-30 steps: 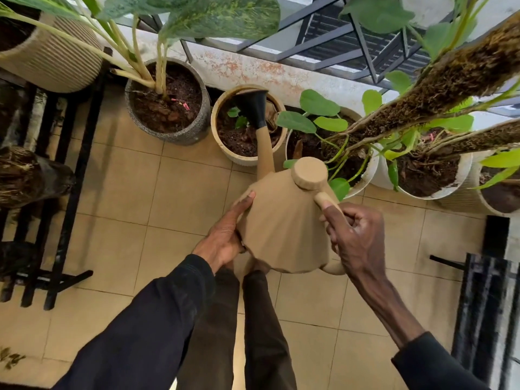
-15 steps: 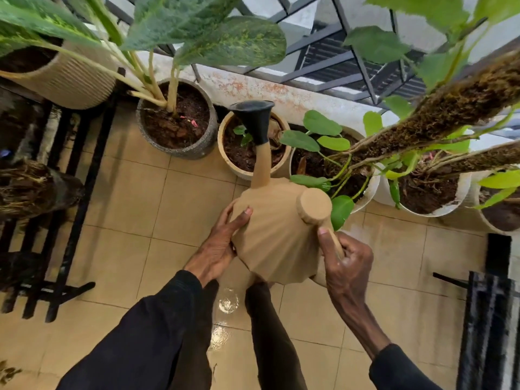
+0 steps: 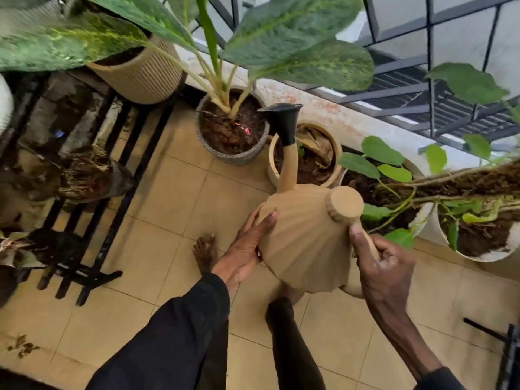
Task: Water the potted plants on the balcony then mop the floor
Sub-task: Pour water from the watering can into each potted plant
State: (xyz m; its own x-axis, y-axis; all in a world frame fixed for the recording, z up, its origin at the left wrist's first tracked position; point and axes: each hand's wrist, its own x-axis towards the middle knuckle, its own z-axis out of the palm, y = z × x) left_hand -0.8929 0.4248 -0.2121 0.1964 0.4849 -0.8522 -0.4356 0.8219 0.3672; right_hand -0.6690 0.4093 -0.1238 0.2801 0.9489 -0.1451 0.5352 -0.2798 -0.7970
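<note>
Watering can is held in the air over the tile floor, near the pot row. Its spout points away from the person, and its black rose shows between the grey pot and the tan pot.

Right grip is clenched round the can's handle, thumb along the top. Left grip is released: fingers flat, pressing the can's ribbed side.

Edges:
- Left: black slatted rack.
- Far side: low stained wall with railing above it.
- Lower right: part of a black frame.
- Open tile runs between the rack and the pot row.
- Overhead: big variegated leaves hang above the can. A rough brown stem crosses over the white pots on the right.

Counts:
- 1 can.
- 4 floor pots along the wall: grey, tan, white pot, second white pot.
- 1 ribbed pot up on the rack.
- 1 bare foot plainly in view, just beside the left grip.
- 1 dark smudge on the tile, bottom left.
</note>
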